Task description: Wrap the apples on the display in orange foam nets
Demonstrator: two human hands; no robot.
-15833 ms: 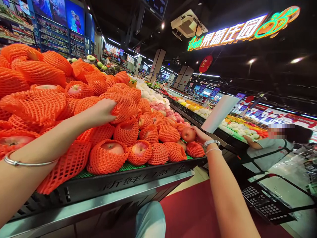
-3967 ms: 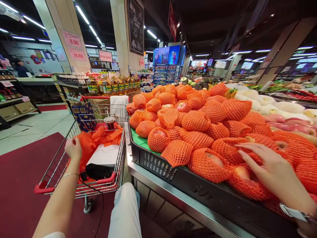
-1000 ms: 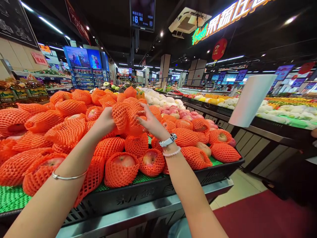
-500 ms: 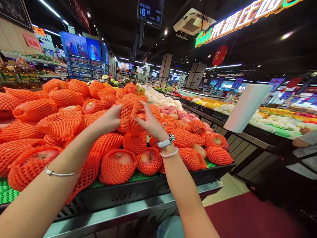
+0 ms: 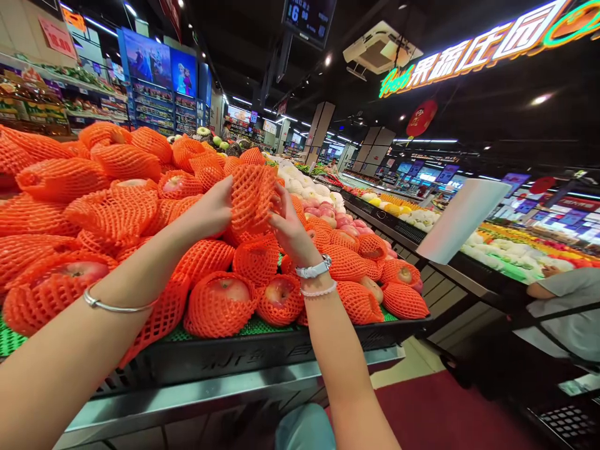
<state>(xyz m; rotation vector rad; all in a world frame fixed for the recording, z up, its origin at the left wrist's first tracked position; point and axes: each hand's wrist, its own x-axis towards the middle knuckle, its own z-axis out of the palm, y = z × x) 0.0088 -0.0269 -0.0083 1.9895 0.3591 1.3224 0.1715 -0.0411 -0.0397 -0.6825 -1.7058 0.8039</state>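
Between my two hands, above the heaped fruit, is a netted apple [image 5: 253, 199] wrapped in orange foam mesh; the mesh hides most of the fruit. My left hand [image 5: 216, 209] grips its left side, with the fingers largely behind it. On the other side, my right hand [image 5: 289, 226] closes its thumb and fingers on the mesh. Just below the hands lie more apples in orange nets, among them one with its red top showing [image 5: 229, 290] and a smaller one [image 5: 280, 294] beside it.
A black crate [image 5: 225, 359] with green matting holds the pile, its front edge below my forearms. Unwrapped pink apples [image 5: 344, 220] lie farther right. A white roll of bags [image 5: 464, 220] stands at right, near a person in a grey top [image 5: 569, 306].
The netted apple has turned and come up slightly between my hands. My right fingers, spread before, have closed in on its side. The view has shifted a little.
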